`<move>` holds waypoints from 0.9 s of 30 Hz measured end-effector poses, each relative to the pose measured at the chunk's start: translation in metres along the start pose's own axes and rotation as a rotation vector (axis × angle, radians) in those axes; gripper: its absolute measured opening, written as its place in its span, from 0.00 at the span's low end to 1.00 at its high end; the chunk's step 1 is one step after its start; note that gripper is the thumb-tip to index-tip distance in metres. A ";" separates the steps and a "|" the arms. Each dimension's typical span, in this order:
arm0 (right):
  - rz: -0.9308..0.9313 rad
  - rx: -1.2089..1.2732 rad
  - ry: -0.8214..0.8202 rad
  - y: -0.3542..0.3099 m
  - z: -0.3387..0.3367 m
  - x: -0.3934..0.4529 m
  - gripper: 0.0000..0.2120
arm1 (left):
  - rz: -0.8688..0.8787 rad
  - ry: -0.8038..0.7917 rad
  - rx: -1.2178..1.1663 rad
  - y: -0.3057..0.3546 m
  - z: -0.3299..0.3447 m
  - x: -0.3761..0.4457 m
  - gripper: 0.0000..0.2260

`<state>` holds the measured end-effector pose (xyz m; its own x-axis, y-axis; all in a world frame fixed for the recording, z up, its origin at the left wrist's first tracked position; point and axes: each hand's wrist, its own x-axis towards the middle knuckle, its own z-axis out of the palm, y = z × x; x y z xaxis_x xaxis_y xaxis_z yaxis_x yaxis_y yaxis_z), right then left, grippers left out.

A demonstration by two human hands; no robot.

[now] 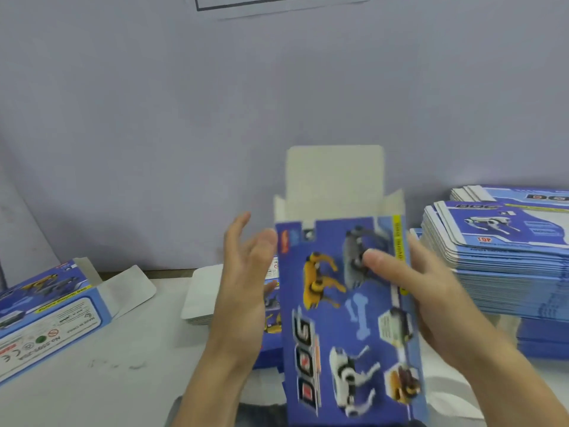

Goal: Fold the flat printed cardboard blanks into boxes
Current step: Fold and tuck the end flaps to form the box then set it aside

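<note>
Holding the blue printed box (354, 315) upright over the near middle of the bench (129, 365), the right hand (431, 291) is gripping it along its right side, with the thumb pressing on the printed front face and the other fingers wrapping round behind, out of sight. The box is showing toy-dog pictures and the word DOG on its front, and its white top flap (334, 177) is standing straight up, with small side flaps sticking out to either side of the opening. The left hand (246, 272) is hovering just beside the box's left edge, fingers straight and spread, palm facing the box, holding nothing; whether the fingertips are touching the cardboard cannot be told through the blur. A tall stack of flat blanks (498, 266) is sitting at the right edge of the bench, well above the surface, with a second pile lying behind it toward the far right corner. A folded box (46, 315) is lying on its side at the left edge, its end flaps hanging open toward the middle. Another low pile of blanks (203, 294), white flaps showing, is lying flat on the bench behind the left hand, partly covered by it.
</note>
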<state>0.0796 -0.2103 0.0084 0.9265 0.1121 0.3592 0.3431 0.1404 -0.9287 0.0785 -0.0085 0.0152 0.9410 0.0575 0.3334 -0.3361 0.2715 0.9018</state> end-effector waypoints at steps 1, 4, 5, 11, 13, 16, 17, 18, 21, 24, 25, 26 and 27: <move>0.006 -0.046 -0.062 0.003 0.003 -0.001 0.29 | -0.035 -0.046 -0.047 0.002 0.003 -0.002 0.29; 0.002 -0.036 -0.124 0.011 0.017 -0.002 0.26 | -0.043 -0.083 -0.110 0.003 0.004 -0.004 0.23; 0.012 0.007 -0.111 0.015 0.021 -0.001 0.30 | -0.040 -0.088 -0.096 0.003 0.002 -0.004 0.22; -0.045 0.094 -0.058 0.027 0.033 -0.002 0.21 | -0.027 -0.055 0.037 -0.007 -0.004 0.000 0.21; -0.046 0.092 -0.044 0.028 0.033 -0.002 0.21 | -0.016 -0.016 0.064 -0.012 -0.004 0.001 0.22; -0.074 0.034 -0.035 0.025 0.035 -0.002 0.20 | 0.017 0.021 0.091 -0.018 -0.004 0.000 0.17; -0.082 0.001 -0.030 0.025 0.035 -0.004 0.19 | 0.018 0.028 0.081 -0.018 -0.004 -0.001 0.17; -0.082 -0.022 -0.019 0.024 0.036 -0.003 0.17 | 0.008 0.035 0.053 -0.016 -0.003 -0.002 0.18; -0.056 0.004 0.035 0.021 0.038 -0.003 0.22 | -0.052 0.045 -0.025 -0.011 -0.001 -0.004 0.24; -0.042 0.088 0.134 0.020 0.039 0.001 0.25 | -0.047 0.041 0.075 -0.009 0.001 -0.004 0.22; -0.036 0.093 0.160 0.019 0.040 0.003 0.23 | -0.040 0.037 0.105 -0.009 0.000 -0.003 0.19; -0.029 0.059 0.160 0.020 0.040 0.004 0.22 | -0.033 0.039 0.121 -0.009 -0.001 -0.003 0.16; -0.031 0.023 0.155 0.020 0.039 0.003 0.20 | -0.031 0.042 0.109 -0.009 -0.002 -0.003 0.11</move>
<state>0.0836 -0.1687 -0.0058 0.9287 -0.0451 0.3680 0.3702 0.1644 -0.9143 0.0790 -0.0091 0.0055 0.9511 0.0910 0.2951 -0.3068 0.1681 0.9368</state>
